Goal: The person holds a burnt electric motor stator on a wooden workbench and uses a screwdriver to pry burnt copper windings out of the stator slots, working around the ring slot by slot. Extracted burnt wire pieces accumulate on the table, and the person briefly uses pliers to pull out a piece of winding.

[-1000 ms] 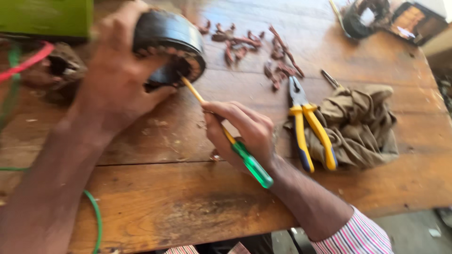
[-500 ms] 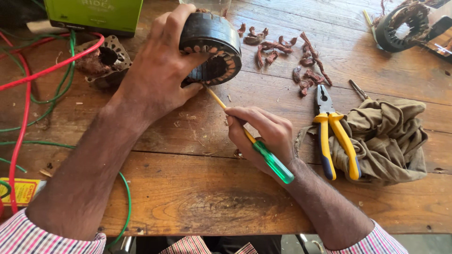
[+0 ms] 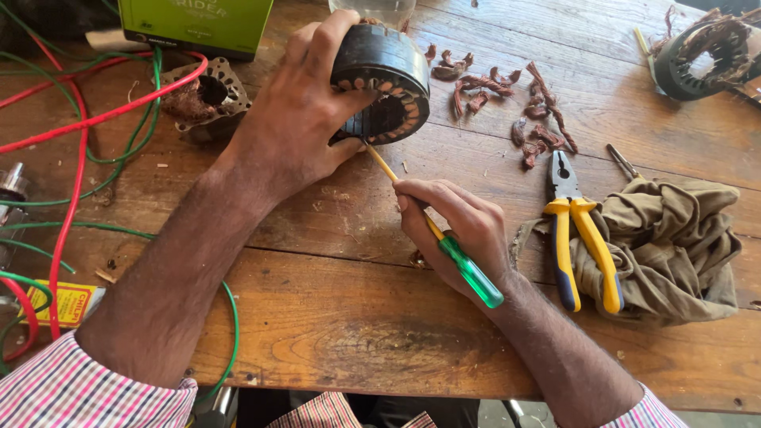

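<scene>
While red and green wires (image 3: 75, 150) sprawl to the left of the left forearm, the left hand (image 3: 297, 131) clamps a black motor stator (image 3: 382, 83) — thumb under it, fingers over its rim — tilted on the wooden table (image 3: 349, 325). Just below and to the right, the right hand (image 3: 460, 230) is closed around a screwdriver (image 3: 440, 238) with a green handle, its yellow shaft reaching up to the stator's slotted face. Right of that hand lie yellow-handled pliers (image 3: 575, 230), resting partly on a crumpled khaki cloth (image 3: 674, 246) — scraps of copper winding (image 3: 515, 103) are scattered above them.
</scene>
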`<state>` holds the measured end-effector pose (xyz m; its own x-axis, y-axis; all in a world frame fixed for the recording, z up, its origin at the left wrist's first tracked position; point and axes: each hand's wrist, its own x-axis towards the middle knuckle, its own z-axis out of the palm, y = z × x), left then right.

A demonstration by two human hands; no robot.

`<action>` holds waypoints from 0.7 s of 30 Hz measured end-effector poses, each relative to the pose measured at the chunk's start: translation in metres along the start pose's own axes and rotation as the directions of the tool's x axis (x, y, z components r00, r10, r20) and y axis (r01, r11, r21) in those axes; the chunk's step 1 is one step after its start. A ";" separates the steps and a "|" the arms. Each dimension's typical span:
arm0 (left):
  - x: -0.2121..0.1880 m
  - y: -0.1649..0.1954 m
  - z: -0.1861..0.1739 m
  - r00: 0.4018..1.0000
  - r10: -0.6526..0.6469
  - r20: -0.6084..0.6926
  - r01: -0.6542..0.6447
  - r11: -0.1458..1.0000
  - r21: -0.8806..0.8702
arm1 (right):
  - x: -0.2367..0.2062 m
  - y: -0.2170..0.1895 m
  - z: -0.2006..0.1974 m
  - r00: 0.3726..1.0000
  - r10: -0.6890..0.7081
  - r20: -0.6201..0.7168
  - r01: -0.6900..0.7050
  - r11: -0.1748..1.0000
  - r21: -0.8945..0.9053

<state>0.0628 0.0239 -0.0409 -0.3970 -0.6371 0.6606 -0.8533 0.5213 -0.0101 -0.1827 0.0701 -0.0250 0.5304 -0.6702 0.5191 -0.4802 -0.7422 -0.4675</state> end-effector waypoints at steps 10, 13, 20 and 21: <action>0.000 0.000 -0.003 1.000 -0.010 0.000 0.010 0.999 -0.043 | 0.000 0.001 0.002 1.000 -0.020 0.014 0.020 1.000 0.009; 0.000 0.001 -0.005 1.000 -0.007 -0.003 0.007 0.999 -0.052 | 0.000 0.000 0.002 1.000 -0.017 0.000 0.017 1.000 0.017; -0.002 -0.001 -0.004 1.000 -0.007 0.005 0.007 0.999 -0.034 | 0.000 -0.001 0.005 1.000 -0.001 -0.004 0.001 1.000 0.012; -0.003 -0.001 -0.003 1.000 -0.007 0.004 0.007 0.999 -0.034 | -0.001 -0.001 0.006 1.000 0.010 -0.003 -0.009 1.000 0.008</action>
<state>0.0658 0.0269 -0.0401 -0.3928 -0.6430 0.6575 -0.8439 0.5361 0.0200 -0.1787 0.0711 -0.0292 0.5240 -0.6772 0.5165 -0.4798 -0.7358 -0.4780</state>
